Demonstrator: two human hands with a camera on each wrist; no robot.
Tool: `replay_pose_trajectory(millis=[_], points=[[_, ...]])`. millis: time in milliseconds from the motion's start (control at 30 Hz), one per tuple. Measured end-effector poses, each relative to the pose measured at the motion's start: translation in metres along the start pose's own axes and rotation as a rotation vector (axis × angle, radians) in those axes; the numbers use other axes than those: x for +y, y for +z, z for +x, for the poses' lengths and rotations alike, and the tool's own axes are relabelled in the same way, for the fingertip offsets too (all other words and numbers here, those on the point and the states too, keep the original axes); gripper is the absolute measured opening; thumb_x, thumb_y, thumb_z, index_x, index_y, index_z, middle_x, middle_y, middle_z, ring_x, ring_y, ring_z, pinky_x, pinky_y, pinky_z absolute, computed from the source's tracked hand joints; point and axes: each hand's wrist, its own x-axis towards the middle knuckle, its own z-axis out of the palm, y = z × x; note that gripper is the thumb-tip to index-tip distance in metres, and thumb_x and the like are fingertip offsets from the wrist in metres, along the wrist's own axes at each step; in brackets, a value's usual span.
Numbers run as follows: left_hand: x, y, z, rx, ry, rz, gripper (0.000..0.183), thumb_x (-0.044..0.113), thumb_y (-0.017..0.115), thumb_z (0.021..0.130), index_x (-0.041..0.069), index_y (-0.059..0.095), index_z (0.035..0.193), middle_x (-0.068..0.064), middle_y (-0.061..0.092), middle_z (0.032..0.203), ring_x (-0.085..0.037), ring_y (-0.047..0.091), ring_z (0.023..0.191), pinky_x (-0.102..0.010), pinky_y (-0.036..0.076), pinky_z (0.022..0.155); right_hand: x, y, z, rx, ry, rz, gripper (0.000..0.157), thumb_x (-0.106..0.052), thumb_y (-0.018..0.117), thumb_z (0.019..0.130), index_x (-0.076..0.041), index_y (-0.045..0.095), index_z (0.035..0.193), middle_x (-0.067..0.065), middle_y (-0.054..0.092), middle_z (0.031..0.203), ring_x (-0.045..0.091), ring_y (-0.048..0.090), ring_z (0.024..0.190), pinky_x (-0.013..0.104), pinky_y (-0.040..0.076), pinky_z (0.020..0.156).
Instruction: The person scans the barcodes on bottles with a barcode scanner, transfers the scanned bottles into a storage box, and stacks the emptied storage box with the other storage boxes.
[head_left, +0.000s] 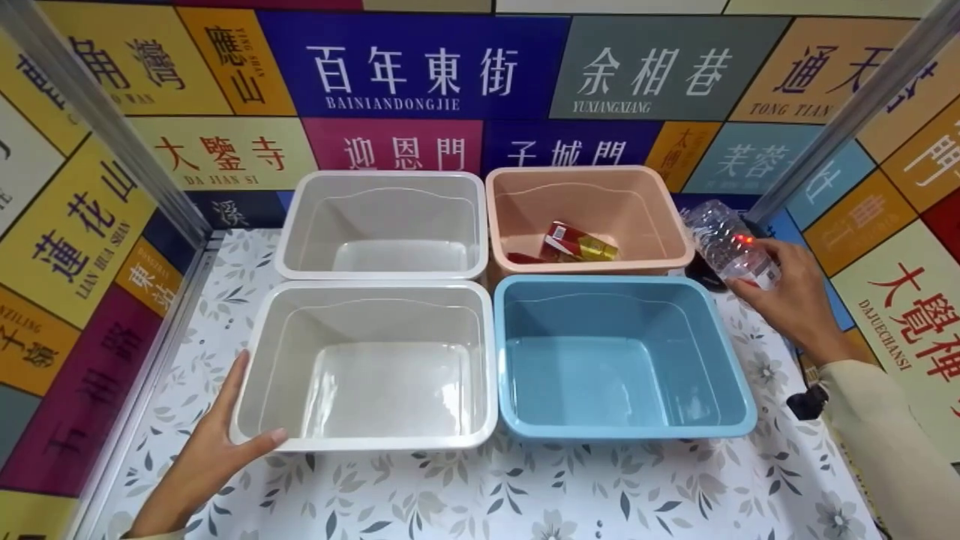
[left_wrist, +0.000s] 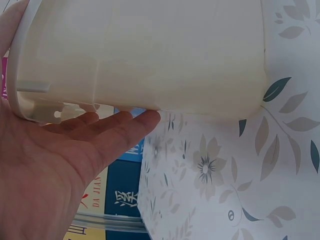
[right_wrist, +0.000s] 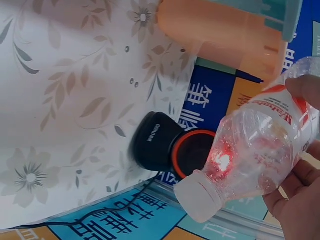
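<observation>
A clear plastic bottle (head_left: 718,238) is gripped in my right hand (head_left: 799,296), to the right of the bins. In the right wrist view, the bottle (right_wrist: 265,145) has a white cap, a red-and-white label and a bright red light on its side. Just beyond the cap is a black scanner-like device (right_wrist: 157,142) with an orange-ringed round face. My left hand (head_left: 214,446) rests against the front-left corner of the white bin (head_left: 367,441), thumb at the rim. The left wrist view shows its nearly straight fingers (left_wrist: 125,132) along the bin's outer wall.
Behind the white bin stands a grey bin (head_left: 382,276). A blue bin (head_left: 622,433) is at front right. The peach bin (head_left: 589,266) holds a red-and-gold box (head_left: 577,244) and another red item (head_left: 525,258). Printed panels and metal posts enclose the table.
</observation>
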Motion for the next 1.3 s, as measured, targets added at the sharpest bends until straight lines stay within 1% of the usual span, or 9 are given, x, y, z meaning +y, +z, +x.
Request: replay_pose_trajectory(millis=[200, 367, 467, 633, 767, 833, 1000, 1100, 1300], points=[[0.0, 0.0, 0.0, 0.006, 0.008, -0.022, 0.122, 0.021, 0.083, 0.099, 0.046, -0.01, 0.175, -0.011, 0.001, 0.185, -0.046, 0.035, 0.152, -0.073, 0.037, 0.116, 0.007, 0.004, -0.001, 0.014, 0.078, -0.022, 0.071, -0.011, 0.087, 0.092, 0.009, 0.051, 0.15, 0.032, 0.054, 0.135, 0.045, 0.047, 0.119, 0.043, 0.039, 0.093], [0.0, -0.001, 0.0, 0.003, 0.004, -0.017, 0.123, 0.022, 0.083, 0.098, 0.048, -0.01, 0.174, -0.009, -0.002, 0.185, -0.046, 0.028, 0.156, -0.078, 0.03, 0.119, 0.011, 0.009, -0.003, 0.038, 0.112, -0.02, 0.07, -0.011, 0.086, 0.094, 0.01, 0.048, 0.15, 0.033, 0.051, 0.139, 0.048, 0.046, 0.123, 0.059, 0.041, 0.099], [0.0, -0.001, 0.0, 0.003, -0.001, -0.011, 0.123, 0.022, 0.083, 0.098, 0.049, -0.01, 0.174, -0.008, -0.003, 0.185, -0.047, 0.025, 0.158, -0.08, 0.027, 0.119, 0.013, 0.012, -0.005, 0.06, 0.131, -0.029, 0.069, -0.014, 0.083, 0.097, 0.01, 0.046, 0.15, 0.033, 0.05, 0.139, 0.047, 0.046, 0.124, 0.056, 0.041, 0.1], [0.001, 0.0, -0.001, 0.003, -0.012, -0.021, 0.124, 0.024, 0.084, 0.098, 0.051, -0.01, 0.173, -0.008, -0.001, 0.185, -0.048, 0.027, 0.158, -0.081, 0.028, 0.118, 0.02, 0.017, -0.007, 0.077, 0.194, -0.027, 0.068, -0.02, 0.079, 0.101, 0.007, 0.043, 0.152, 0.032, 0.048, 0.141, 0.046, 0.044, 0.126, 0.048, 0.042, 0.101], [0.001, 0.0, -0.001, 0.005, 0.003, -0.008, 0.124, 0.022, 0.085, 0.097, 0.05, -0.01, 0.174, -0.007, -0.003, 0.185, -0.047, 0.022, 0.16, -0.081, 0.025, 0.12, 0.023, 0.02, -0.008, 0.086, 0.217, -0.03, 0.065, -0.023, 0.076, 0.102, 0.006, 0.042, 0.15, 0.029, 0.046, 0.138, 0.039, 0.041, 0.123, 0.039, 0.039, 0.095], [0.001, 0.0, -0.001, 0.008, 0.01, -0.01, 0.124, 0.021, 0.084, 0.097, 0.048, -0.009, 0.174, -0.008, -0.002, 0.185, -0.047, 0.025, 0.158, -0.078, 0.028, 0.12, 0.025, 0.022, -0.009, 0.092, 0.221, -0.035, 0.065, -0.025, 0.075, 0.102, 0.005, 0.042, 0.148, 0.028, 0.045, 0.137, 0.037, 0.04, 0.121, 0.036, 0.036, 0.091], [0.0, 0.001, 0.001, 0.015, -0.005, -0.019, 0.123, 0.021, 0.084, 0.098, 0.047, -0.009, 0.175, -0.011, 0.002, 0.185, -0.047, 0.037, 0.151, -0.075, 0.038, 0.116, 0.026, 0.025, -0.01, 0.097, 0.242, -0.031, 0.067, -0.028, 0.075, 0.102, 0.005, 0.041, 0.149, 0.028, 0.044, 0.14, 0.039, 0.04, 0.123, 0.038, 0.037, 0.094], [0.001, 0.001, 0.001, 0.016, -0.007, 0.0, 0.124, 0.022, 0.084, 0.098, 0.046, -0.009, 0.175, -0.011, 0.001, 0.185, -0.048, 0.038, 0.151, -0.074, 0.038, 0.116, 0.027, 0.026, -0.011, 0.096, 0.254, -0.025, 0.068, -0.029, 0.074, 0.103, 0.005, 0.04, 0.15, 0.028, 0.043, 0.142, 0.041, 0.04, 0.126, 0.043, 0.038, 0.098], [0.001, 0.0, 0.001, 0.017, -0.004, 0.011, 0.123, 0.023, 0.084, 0.098, 0.046, -0.009, 0.175, -0.011, 0.0, 0.185, -0.047, 0.036, 0.152, -0.073, 0.037, 0.117, 0.029, 0.029, -0.012, 0.109, 0.286, -0.03, 0.069, -0.03, 0.074, 0.103, 0.005, 0.04, 0.15, 0.028, 0.042, 0.142, 0.04, 0.039, 0.126, 0.043, 0.039, 0.099]])
